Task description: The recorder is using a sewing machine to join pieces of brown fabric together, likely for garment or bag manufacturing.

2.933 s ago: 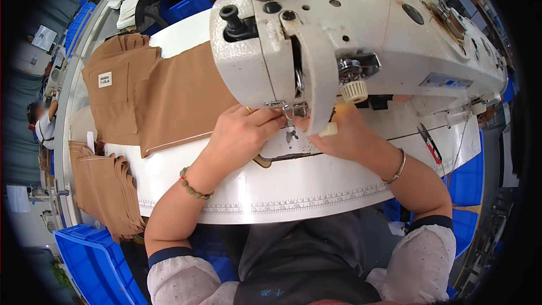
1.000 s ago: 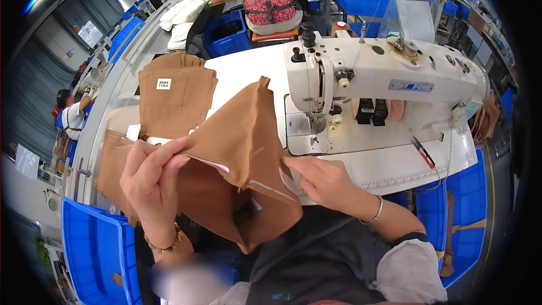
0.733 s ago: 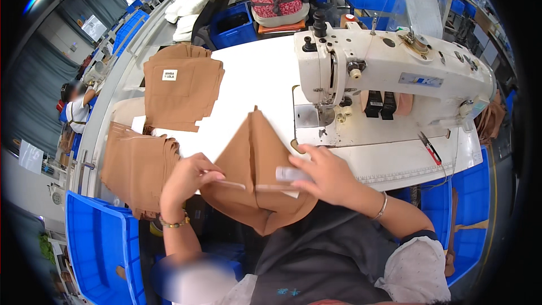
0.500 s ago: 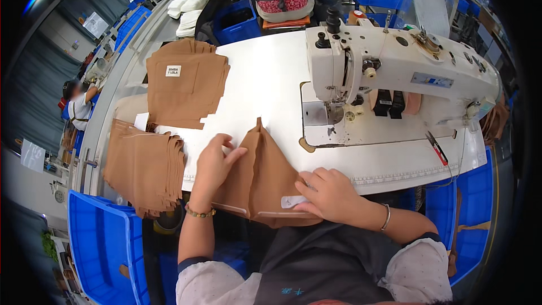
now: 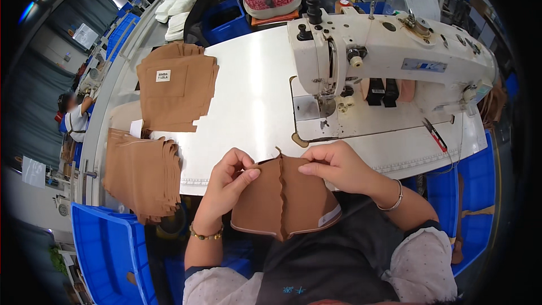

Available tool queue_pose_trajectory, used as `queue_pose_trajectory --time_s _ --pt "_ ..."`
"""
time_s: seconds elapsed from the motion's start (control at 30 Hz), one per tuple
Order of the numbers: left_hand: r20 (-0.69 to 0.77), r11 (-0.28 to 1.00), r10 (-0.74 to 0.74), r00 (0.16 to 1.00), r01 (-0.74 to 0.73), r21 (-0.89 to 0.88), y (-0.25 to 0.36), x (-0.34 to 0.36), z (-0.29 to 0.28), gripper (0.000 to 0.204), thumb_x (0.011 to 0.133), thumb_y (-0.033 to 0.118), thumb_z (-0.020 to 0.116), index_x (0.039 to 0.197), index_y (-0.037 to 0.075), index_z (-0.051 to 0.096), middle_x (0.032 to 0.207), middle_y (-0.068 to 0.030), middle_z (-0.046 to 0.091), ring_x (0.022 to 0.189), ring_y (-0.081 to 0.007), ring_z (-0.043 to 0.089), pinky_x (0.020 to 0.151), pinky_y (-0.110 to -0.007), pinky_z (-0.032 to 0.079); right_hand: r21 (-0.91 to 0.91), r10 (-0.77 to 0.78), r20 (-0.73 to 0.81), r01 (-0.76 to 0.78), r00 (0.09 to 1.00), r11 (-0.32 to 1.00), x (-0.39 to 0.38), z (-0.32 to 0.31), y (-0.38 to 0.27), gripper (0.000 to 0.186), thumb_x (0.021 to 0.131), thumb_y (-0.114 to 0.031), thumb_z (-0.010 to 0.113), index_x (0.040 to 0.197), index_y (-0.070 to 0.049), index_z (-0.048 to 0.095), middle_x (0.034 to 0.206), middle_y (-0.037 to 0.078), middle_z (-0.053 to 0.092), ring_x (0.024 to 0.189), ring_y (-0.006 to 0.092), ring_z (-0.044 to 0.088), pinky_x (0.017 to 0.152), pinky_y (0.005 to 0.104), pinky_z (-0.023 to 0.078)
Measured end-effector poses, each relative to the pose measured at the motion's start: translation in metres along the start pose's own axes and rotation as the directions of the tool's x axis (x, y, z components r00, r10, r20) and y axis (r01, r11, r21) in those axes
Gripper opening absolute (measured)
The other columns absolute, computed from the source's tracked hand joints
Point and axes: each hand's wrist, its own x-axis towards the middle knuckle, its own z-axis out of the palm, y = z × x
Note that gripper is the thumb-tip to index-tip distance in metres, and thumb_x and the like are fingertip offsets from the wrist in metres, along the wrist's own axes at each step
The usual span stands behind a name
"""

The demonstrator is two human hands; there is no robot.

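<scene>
2 spotty white sleeves (image 5: 423,262) have dark ends (image 5: 420,228). The dark apron (image 5: 324,262) has small blue marks (image 5: 294,290). The left bracelet (image 5: 206,236) is beaded; the right bracelet (image 5: 400,196) is silver.

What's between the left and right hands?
Head view: brown cloth, a seam running down its middle. The left hand and right hand hold its upper part on either side.

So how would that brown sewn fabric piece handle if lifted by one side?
The brown sewn fabric piece would probably sag, as its raised central seam looks wavy. It's likely light: the left hand and right hand merely pinch it.
</scene>
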Motion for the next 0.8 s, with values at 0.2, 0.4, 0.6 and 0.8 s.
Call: queue_pose_trajectory --time_s 0.2,0.4,0.6,0.8 --pt "0.105 0.972 -0.175 0.979 0.189 -0.143 0.022 -0.001 0.021 0.009 0.102 0.010 0.063 0.104 0.002 0.059 0.090 0.0055 0.053 0.081 -0.0030 0.047 0.074 -0.019 0.041 -0.049 -0.103 0.055 0.106 0.993 0.993 -0.015 -0.011 -0.006 0.015 0.090 -0.007 0.076 0.085 0.002 0.065 0.082 0.001 0.066 0.075 0.0055 0.058 0.066 0.0221 0.048" --pt "0.034 0.980 0.194 0.980 -0.195 0.036 0.006 0.002 0.029 0.013 0.104 0.012 0.061 0.099 0.001 0.065 0.099 0.0030 0.062 0.088 -0.0027 0.053 0.079 -0.020 0.045 0.181 0.034 0.011 -0.036 0.999 0.983 -0.026 -0.013 -0.019 0.014 0.090 -0.002 0.074 0.086 -0.001 0.061 0.082 0.003 0.065 0.074 0.0047 0.058 0.065 0.0207 0.048" --pt "0.048 0.972 -0.052 0.997 0.062 -0.228 -0.001 0.003 0.028 0.009 0.101 0.011 0.064 0.102 0.002 0.066 0.094 0.0018 0.069 0.084 -0.0035 0.060 0.078 -0.020 0.048 -0.065 -0.116 0.018 0.117 0.993 0.991 -0.037 -0.018 -0.024 0.009 0.096 -0.003 0.066 0.105 -0.004 0.065 0.084 0.004 0.068 0.074 0.0054 0.062 0.066 0.0223 0.049" --pt "0.047 0.954 -0.077 0.996 0.088 -0.288 -0.001 0.003 0.024 0.008 0.100 0.011 0.065 0.104 0.003 0.063 0.093 0.0013 0.069 0.083 -0.0040 0.060 0.078 -0.020 0.047 -0.501 -0.480 0.264 0.544 0.837 0.673 -0.031 -0.025 -0.018 0.025 0.090 -0.005 0.065 0.115 -0.006 0.068 0.096 0.010 0.071 0.087 0.0210 0.072 0.070 0.0268 0.053"
